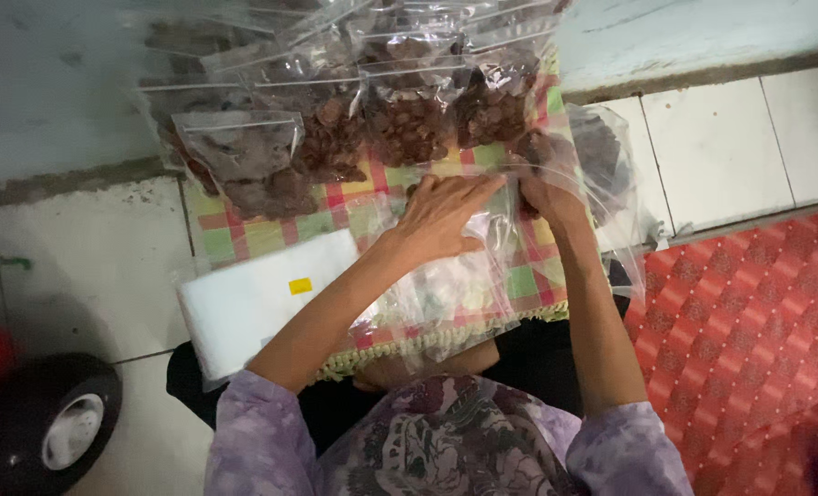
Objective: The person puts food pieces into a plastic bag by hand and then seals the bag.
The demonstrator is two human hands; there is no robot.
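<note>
My left hand [443, 216] lies flat with fingers extended on a clear plastic bag [446, 289] over a checked cloth [271, 234]. My right hand [547, 197] pinches the top of the same bag, near a big clear bag of dark brown pieces [597, 152]. Several filled clear bags of brown pieces [336, 129] stand in a row just beyond both hands. Whether the bag under my hands holds anything is hard to tell.
A stack of flat white bags with a yellow label [257, 298] lies at the left of the cloth. A black wheel [56, 422] sits at the lower left on white floor tiles [88, 266]. A red patterned mat [749, 321] covers the right.
</note>
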